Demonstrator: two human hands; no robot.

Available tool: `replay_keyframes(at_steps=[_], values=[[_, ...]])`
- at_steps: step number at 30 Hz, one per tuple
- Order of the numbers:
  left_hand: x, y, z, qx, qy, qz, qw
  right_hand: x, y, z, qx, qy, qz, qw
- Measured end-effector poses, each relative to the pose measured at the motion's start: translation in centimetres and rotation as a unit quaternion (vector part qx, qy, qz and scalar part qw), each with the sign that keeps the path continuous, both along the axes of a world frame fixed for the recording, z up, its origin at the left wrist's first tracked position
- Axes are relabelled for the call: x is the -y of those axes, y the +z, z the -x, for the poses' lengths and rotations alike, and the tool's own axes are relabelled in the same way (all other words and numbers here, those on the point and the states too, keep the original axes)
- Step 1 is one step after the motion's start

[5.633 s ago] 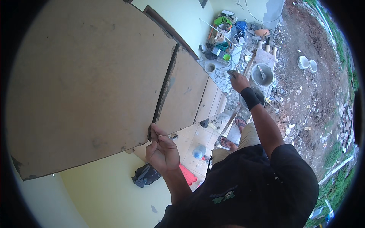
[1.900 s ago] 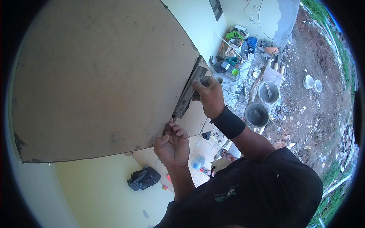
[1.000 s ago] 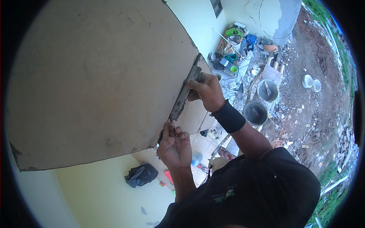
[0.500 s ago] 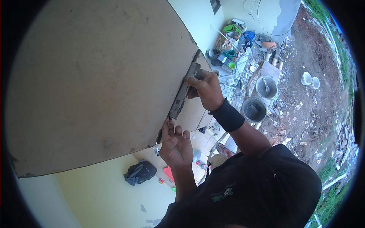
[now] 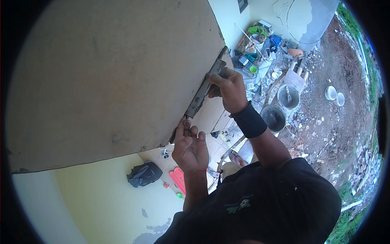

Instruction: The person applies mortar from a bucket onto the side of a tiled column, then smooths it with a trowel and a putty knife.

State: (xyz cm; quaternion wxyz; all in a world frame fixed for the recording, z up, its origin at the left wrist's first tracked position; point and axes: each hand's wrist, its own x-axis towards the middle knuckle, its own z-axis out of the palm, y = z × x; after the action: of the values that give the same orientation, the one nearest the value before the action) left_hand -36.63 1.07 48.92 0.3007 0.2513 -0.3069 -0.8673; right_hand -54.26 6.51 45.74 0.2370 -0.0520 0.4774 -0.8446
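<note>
A large tan panel [image 5: 105, 81] with smudges fills the upper left. Along its right-hand edge lies a long, flat grey blade, likely a plastering trowel [image 5: 198, 100], crusted with mortar. My right hand [image 5: 230, 91], with a black band at the wrist, is closed around it, thumb on the near face; its handle is hidden in the hand. Just below the blade's lower end, my left hand [image 5: 191, 150] is palm up with fingers apart and partly bent. Its index fingertip touches the panel's edge, and nothing shows in the palm.
Down to the right stand two mortar buckets [image 5: 273, 118], one with a tool inside. White buckets [image 5: 340, 99] sit on rubble-strewn soil. Tools and bags [image 5: 254, 46] crowd the far wall. Below lie a dark backpack [image 5: 145, 174] and a red item [image 5: 177, 179].
The view has shifted, so the panel's edge and both hands appear slightly higher, the edge also farther right. My right hand keeps its hold on the trowel; the left stays at its lower end.
</note>
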Motion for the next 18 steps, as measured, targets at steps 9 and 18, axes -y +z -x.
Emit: replay_keyframes(at_steps=[9,18], values=[[0.4,0.1,-1.3,-0.016,0.062,-0.045,0.997,0.1,-0.2,-0.1,-0.003,-0.008,-0.024,1.000],[1.1,-0.1,-1.8,-0.018,0.033,-0.059,0.998,0.0,0.4,-2.3,-0.013,0.038,-0.036,0.999]])
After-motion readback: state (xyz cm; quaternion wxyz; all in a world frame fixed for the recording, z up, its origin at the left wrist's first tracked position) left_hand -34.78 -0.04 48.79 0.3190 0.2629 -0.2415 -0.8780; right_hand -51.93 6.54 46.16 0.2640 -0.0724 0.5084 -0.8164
